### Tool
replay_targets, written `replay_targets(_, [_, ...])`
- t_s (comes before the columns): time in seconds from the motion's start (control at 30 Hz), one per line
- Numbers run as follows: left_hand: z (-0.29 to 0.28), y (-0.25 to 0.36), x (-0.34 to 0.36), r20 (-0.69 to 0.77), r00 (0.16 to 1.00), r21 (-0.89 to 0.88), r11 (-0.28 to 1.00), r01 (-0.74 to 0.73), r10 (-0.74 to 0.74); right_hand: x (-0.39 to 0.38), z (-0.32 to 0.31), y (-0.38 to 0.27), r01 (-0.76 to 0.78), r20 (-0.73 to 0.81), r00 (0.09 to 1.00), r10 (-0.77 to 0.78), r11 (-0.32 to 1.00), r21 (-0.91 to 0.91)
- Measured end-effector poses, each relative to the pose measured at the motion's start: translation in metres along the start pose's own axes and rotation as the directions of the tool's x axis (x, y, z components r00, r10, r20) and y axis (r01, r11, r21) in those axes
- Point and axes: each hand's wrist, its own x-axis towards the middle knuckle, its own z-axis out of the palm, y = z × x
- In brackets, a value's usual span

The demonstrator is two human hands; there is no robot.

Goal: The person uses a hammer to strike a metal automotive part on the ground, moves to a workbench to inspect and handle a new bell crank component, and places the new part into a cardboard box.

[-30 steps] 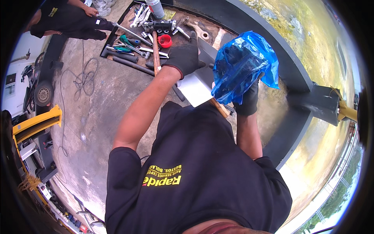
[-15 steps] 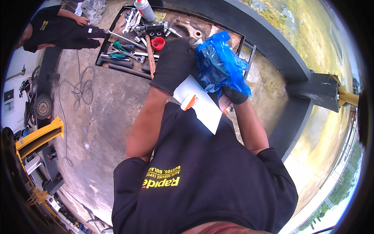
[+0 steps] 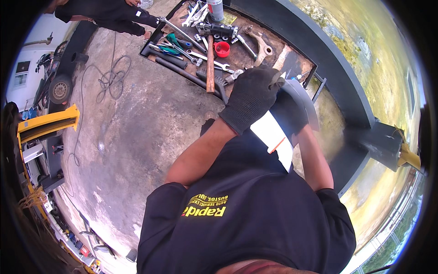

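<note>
Both my hands wear dark knit gloves and meet in front of my chest. My left hand [image 3: 252,98] is closed, its thumb and fingertips pinching something small and pale at the upper end of a curved grey piece [image 3: 311,105]. What exactly the fingers hold is hard to make out. My right hand [image 3: 292,109] is smeared and partly hidden by the left hand and the curved piece; it seems to be closed round a white carton [image 3: 278,141]. The carton has an orange stripe and sticks out below the hands, toward my shirt.
Beyond my hands lies a dark-rimmed tray [image 3: 153,43] with a hammer [image 3: 210,68], red cup [image 3: 222,49], metal arm [image 3: 261,45], several wrenches and a spray can [image 3: 215,10]. A cable [image 3: 112,80] coils on the floor. Another person's legs [image 3: 116,18] are at upper left.
The blue plastic bag is out of sight, and a curved grey piece shows by my right hand. My hands and the carton sit farther right and lower in the picture; the view has shifted.
</note>
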Motion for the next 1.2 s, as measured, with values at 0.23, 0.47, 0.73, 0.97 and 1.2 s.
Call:
replay_targets(0.23, [-0.021,-0.007,-0.005,0.062,0.98,-0.2,0.96,0.198,-0.189,0.016,-0.012,-0.027,0.104,0.004,0.995,-0.104,0.994,0.012])
replay_targets(0.47, [-0.03,-0.037,-0.025,0.115,0.983,-0.538,0.823,0.183,-0.143,-0.033,-0.073,-0.049,0.12,-0.177,0.978,-0.11,0.992,0.047])
replay_targets(0.73, [-0.016,-0.038,-0.03,0.201,0.977,-0.462,0.886,0.033,0.069,-0.048,-0.021,-0.02,-0.189,-0.636,0.698,0.329,0.941,0.28])
replay_targets(0.97, [-0.012,-0.04,-0.019,0.478,0.858,-0.575,0.671,0.468,-0.189,-0.057,-0.055,0.001,0.109,-0.281,0.96,0.013,0.903,0.415])
replay_targets(1.2, [0.001,-0.065,-0.02,0.281,0.956,-0.67,0.731,0.131,0.087,-0.066,-0.04,-0.019,0.034,-0.329,0.942,-0.07,0.993,-0.115])
